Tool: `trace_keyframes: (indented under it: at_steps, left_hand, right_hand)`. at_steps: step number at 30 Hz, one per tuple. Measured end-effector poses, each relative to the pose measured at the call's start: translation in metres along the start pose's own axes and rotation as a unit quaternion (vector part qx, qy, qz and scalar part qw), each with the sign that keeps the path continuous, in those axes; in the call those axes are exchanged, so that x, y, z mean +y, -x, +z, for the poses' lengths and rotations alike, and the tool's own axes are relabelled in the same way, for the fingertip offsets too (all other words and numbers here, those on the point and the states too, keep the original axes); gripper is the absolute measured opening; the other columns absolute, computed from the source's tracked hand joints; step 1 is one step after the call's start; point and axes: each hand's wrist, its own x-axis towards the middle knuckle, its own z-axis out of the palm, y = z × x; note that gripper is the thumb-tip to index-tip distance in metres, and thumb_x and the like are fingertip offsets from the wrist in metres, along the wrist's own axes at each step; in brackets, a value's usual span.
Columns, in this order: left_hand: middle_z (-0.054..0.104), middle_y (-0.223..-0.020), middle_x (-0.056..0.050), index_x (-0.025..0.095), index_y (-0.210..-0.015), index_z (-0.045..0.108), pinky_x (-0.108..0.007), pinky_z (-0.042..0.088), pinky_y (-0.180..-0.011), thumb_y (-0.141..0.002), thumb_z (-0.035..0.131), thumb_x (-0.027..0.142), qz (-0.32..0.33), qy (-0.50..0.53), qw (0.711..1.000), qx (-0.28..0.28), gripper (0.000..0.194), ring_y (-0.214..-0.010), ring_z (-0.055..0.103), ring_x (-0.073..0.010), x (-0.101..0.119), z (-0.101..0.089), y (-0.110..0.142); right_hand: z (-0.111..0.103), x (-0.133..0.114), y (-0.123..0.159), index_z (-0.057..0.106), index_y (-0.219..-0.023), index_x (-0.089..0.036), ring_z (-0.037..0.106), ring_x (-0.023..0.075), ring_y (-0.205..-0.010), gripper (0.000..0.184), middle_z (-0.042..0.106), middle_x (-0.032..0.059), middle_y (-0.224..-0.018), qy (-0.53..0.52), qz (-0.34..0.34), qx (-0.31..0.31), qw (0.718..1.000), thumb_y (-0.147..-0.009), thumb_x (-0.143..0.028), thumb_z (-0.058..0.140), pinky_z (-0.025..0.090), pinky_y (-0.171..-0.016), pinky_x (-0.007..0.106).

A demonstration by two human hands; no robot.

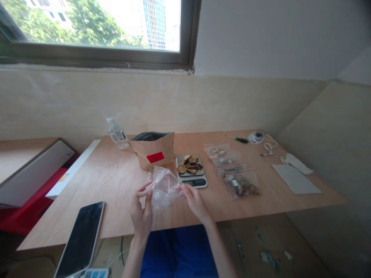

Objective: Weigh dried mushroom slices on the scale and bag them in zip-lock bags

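Note:
Between my two hands is a clear plastic zip bag (162, 181) with a red line near its mouth. My left hand (142, 210) pinches its left edge between thumb and fingers. At the right edge, my right hand (194, 201) grips the plastic with closed fingers. Just beyond, a white kitchen scale (199, 182) carries a heap of dried brown slices (189, 165). Behind the bag to the left stands an open brown paper pouch (152, 150) with a red label; its contents are hidden.
Several filled zip bags (242, 183) lie in a row right of the scale. A water bottle (117, 133), a tablet (82, 235), a green-handled screwdriver (241, 140), a white camera (256, 137) with a cable, and a white sheet (296, 179) are around the table.

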Motion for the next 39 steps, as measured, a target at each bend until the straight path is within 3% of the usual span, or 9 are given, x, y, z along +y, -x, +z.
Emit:
trace_keyframes:
  at_steps: [3, 6, 9, 14, 21, 30, 34, 39]
  left_hand:
    - [0.061, -0.116, -0.011, 0.022, -0.083, 0.043, -0.038, 0.042, -0.093, -0.089, 0.047, 0.037, -0.032, 0.031, 0.999, -0.008, 0.016, -0.112, 0.056, -0.0216, -0.001, 0.011, -0.004]
    - [0.059, -0.116, -0.013, 0.022, -0.085, 0.040, -0.038, 0.042, -0.093, -0.089, 0.043, 0.042, -0.060, 0.038, 0.997, -0.004, 0.021, -0.114, 0.054, -0.0228, -0.001, 0.025, -0.006]
    - [0.058, -0.112, -0.014, 0.022, -0.086, 0.040, -0.038, 0.044, -0.090, -0.089, 0.040, 0.048, -0.084, 0.001, 0.996, 0.011, 0.026, -0.111, 0.055, -0.0247, 0.003, 0.039, -0.009]
    - [0.057, -0.109, -0.015, 0.023, -0.085, 0.037, -0.042, 0.045, -0.089, -0.090, 0.036, 0.049, -0.089, -0.015, 0.995, 0.030, 0.027, -0.110, 0.054, -0.0263, 0.010, 0.063, -0.012]
    - [0.053, -0.121, -0.017, 0.023, -0.086, 0.034, -0.041, 0.043, -0.094, -0.092, 0.033, 0.045, -0.068, 0.003, 0.997, 0.024, 0.023, -0.115, 0.052, -0.0242, 0.018, 0.088, -0.017]
    - [0.056, -0.108, -0.013, 0.024, -0.084, 0.034, -0.042, 0.044, -0.091, -0.092, 0.032, 0.047, -0.086, 0.012, 0.996, 0.016, 0.024, -0.112, 0.053, -0.0248, 0.017, 0.101, -0.015]
    - [0.056, -0.111, -0.013, 0.024, -0.083, 0.035, -0.043, 0.044, -0.092, -0.092, 0.031, 0.046, -0.095, 0.020, 0.995, -0.002, 0.024, -0.110, 0.055, -0.0245, 0.016, 0.098, -0.009]
    - [0.055, -0.114, -0.014, 0.023, -0.085, 0.038, -0.044, 0.041, -0.096, -0.093, 0.030, 0.043, -0.087, 0.036, 0.995, -0.035, 0.023, -0.115, 0.052, -0.0245, 0.012, 0.095, -0.001]
  right_hand:
    - [-0.029, -0.001, -0.018, 0.062, -0.108, -0.021, 0.058, 0.0191, -0.101, 0.038, 0.064, 0.0084, -0.109, 0.074, -0.083, 0.091, 0.990, -0.095, -0.042, 0.033, 0.046, -0.088, 0.034]
    - [-0.050, 0.008, -0.039, 0.058, -0.114, -0.021, 0.051, 0.0223, -0.111, 0.033, 0.058, 0.0110, -0.113, 0.201, -0.139, 0.175, 0.954, -0.092, -0.039, 0.040, 0.039, -0.098, 0.043]
    - [-0.054, 0.024, -0.054, 0.054, -0.121, -0.021, 0.046, 0.0265, -0.116, 0.038, 0.051, 0.0133, -0.119, 0.302, -0.146, 0.148, 0.930, -0.087, -0.037, 0.052, 0.037, -0.100, 0.049]
    - [-0.045, 0.044, -0.064, 0.056, -0.121, -0.023, 0.043, 0.0304, -0.119, 0.040, 0.045, 0.0141, -0.125, 0.356, -0.134, 0.115, 0.918, -0.082, -0.034, 0.060, 0.039, -0.096, 0.051]
    - [-0.058, 0.050, -0.074, 0.066, -0.105, -0.024, 0.054, 0.0241, -0.099, 0.023, 0.058, 0.0087, -0.104, 0.326, -0.152, 0.094, 0.928, -0.085, -0.021, 0.055, 0.045, -0.088, 0.041]
    - [-0.066, 0.039, -0.076, 0.069, -0.098, -0.021, 0.058, 0.0232, -0.093, 0.019, 0.063, 0.0085, -0.096, 0.289, -0.148, 0.089, 0.942, -0.085, -0.022, 0.055, 0.047, -0.082, 0.038]
    - [-0.068, 0.013, -0.075, 0.069, -0.094, -0.019, 0.061, 0.0206, -0.089, 0.017, 0.065, 0.0084, -0.095, 0.213, -0.142, 0.124, 0.959, -0.083, -0.026, 0.058, 0.049, -0.080, 0.035]
    - [-0.054, -0.043, -0.064, 0.067, -0.100, -0.020, 0.062, 0.0188, -0.096, 0.021, 0.067, 0.0075, -0.103, 0.086, -0.155, 0.105, 0.979, -0.085, -0.031, 0.057, 0.050, -0.082, 0.031]
